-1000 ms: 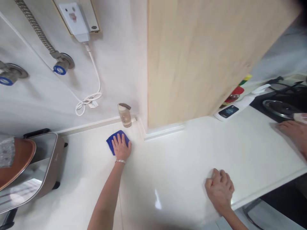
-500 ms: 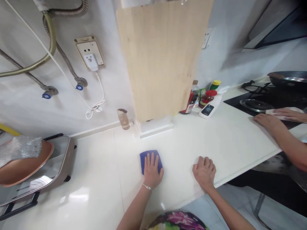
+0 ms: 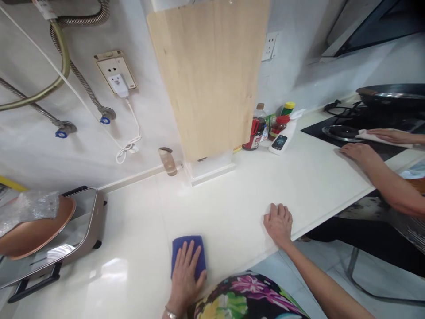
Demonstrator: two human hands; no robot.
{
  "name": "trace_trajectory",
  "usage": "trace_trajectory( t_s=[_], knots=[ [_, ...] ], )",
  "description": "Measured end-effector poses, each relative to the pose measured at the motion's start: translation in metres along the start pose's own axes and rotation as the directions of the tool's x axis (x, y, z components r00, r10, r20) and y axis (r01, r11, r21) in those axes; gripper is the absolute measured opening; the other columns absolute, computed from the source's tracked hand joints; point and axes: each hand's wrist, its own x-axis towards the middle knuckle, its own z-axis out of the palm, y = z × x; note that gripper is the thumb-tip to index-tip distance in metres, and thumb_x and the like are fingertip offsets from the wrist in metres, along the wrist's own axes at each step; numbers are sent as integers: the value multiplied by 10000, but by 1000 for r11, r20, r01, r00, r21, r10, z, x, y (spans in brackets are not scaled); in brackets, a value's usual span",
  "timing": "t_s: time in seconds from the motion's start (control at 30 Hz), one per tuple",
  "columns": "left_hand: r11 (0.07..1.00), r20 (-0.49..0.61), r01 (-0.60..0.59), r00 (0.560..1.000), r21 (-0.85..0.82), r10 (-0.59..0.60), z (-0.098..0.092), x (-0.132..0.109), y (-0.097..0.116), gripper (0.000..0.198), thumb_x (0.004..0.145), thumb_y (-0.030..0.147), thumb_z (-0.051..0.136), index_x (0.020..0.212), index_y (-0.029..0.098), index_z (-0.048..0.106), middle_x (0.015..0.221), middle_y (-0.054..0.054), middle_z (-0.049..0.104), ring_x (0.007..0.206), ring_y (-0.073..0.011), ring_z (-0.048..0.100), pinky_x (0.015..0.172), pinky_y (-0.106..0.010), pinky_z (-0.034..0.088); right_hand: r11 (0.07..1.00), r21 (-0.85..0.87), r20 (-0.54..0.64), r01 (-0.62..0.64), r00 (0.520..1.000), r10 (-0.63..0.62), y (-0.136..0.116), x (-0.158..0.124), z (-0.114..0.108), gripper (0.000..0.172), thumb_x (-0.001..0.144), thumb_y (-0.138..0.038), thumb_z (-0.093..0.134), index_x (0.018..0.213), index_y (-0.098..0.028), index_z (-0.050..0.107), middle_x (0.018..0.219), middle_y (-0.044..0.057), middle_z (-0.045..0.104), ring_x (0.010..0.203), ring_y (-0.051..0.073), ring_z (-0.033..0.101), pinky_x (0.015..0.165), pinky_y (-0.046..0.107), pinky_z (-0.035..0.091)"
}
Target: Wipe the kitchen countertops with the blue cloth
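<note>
My left hand (image 3: 185,275) lies flat with its fingers spread on a blue cloth (image 3: 184,248), pressing it onto the white countertop (image 3: 232,208) close to the front edge. My right hand (image 3: 279,223) rests on the counter near that edge, fingers curled under, nothing seen in it. A small capped jar (image 3: 168,161) stands by the wall base, far from both hands.
A metal appliance holding a copper pan (image 3: 36,230) sits at the left. A wooden panel (image 3: 212,75) hangs above the counter. Sauce bottles (image 3: 262,130) and a white device (image 3: 282,139) stand behind. Another person's hands (image 3: 365,153) wipe near the gas stove (image 3: 352,128) at the right.
My left hand has slid the blue cloth from the back corner by the jar toward the front edge. My right hand stayed near the edge. The camera has tilted upward.
</note>
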Motion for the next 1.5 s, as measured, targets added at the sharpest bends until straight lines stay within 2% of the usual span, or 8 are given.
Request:
trace_trajectory(
  t_s=[0.17, 0.33, 0.57, 0.8, 0.97, 1.17, 1.3, 1.5],
  knots=[
    [971, -94, 224, 972, 84, -216, -5, -32, -67, 667, 928, 396, 482, 1554, 276, 285, 1609, -62, 310, 1502, -289, 221, 1207, -533, 298, 999, -27, 4, 21, 1000, -21, 4, -1, 2, 554, 865, -256, 441, 1382, -57, 455, 1441, 272, 419, 1360, 418, 330, 1051, 615, 331],
    [848, -111, 517, 855, 120, -506, -16, -31, -136, 637, 949, 473, 362, 1509, 172, 400, 1599, -108, 336, 1514, -287, 182, 1236, -509, 197, 996, -73, 7, 54, 999, -53, 4, -2, 0, 530, 906, -293, 408, 1360, -26, 474, 1410, 297, 429, 1361, 430, 338, 1062, 602, 328],
    [645, -87, 753, 657, 130, -749, -20, 38, -216, 705, 942, 520, 293, 1518, 121, 370, 1613, -149, 297, 1500, -351, 203, 1228, -512, 168, 997, -75, 43, 34, 999, -30, 2, -2, -2, 566, 876, -285, 411, 1392, -53, 444, 1433, 291, 413, 1372, 438, 313, 1047, 625, 320],
    [536, -84, 842, 540, 65, -838, -7, 133, -263, 773, 927, 554, 264, 1519, 62, 341, 1616, -202, 258, 1494, -415, 164, 1214, -565, 128, 996, -81, 57, 27, 998, -22, 4, -3, 2, 590, 866, -271, 422, 1407, -33, 426, 1467, 288, 379, 1401, 425, 282, 1084, 618, 308],
    [565, -117, 825, 563, 26, -818, 11, 204, -255, 765, 926, 530, 293, 1511, 38, 345, 1603, -230, 270, 1486, -439, 161, 1208, -586, 112, 994, -108, 38, 33, 999, -29, 3, -3, 4, 568, 890, -283, 400, 1406, -45, 421, 1462, 279, 390, 1408, 412, 283, 1092, 603, 317],
    [713, -98, 701, 710, -2, -697, 31, 264, -205, 726, 932, 484, 355, 1514, 50, 346, 1607, -226, 262, 1495, -427, 145, 1207, -597, 123, 990, -142, 17, 29, 1000, -26, 0, -2, 3, 543, 901, -263, 389, 1402, -57, 423, 1462, 264, 398, 1406, 388, 298, 1093, 572, 325],
    [821, -95, 571, 818, 3, -568, 40, 268, -160, 695, 935, 451, 406, 1515, 70, 356, 1608, -207, 274, 1499, -414, 148, 1216, -582, 126, 988, -149, 10, 39, 999, -38, 0, -1, 3, 534, 897, -266, 394, 1386, -54, 442, 1445, 263, 413, 1398, 385, 308, 1086, 568, 328],
    [926, -90, 376, 923, 14, -374, 43, 237, -91, 671, 933, 451, 469, 1511, 120, 386, 1609, -161, 296, 1502, -378, 177, 1234, -544, 153, 988, -154, 15, 19, 1000, -17, -1, 0, 4, 536, 891, -272, 397, 1371, -42, 461, 1430, 261, 427, 1390, 387, 311, 1082, 561, 322]
  ],
)
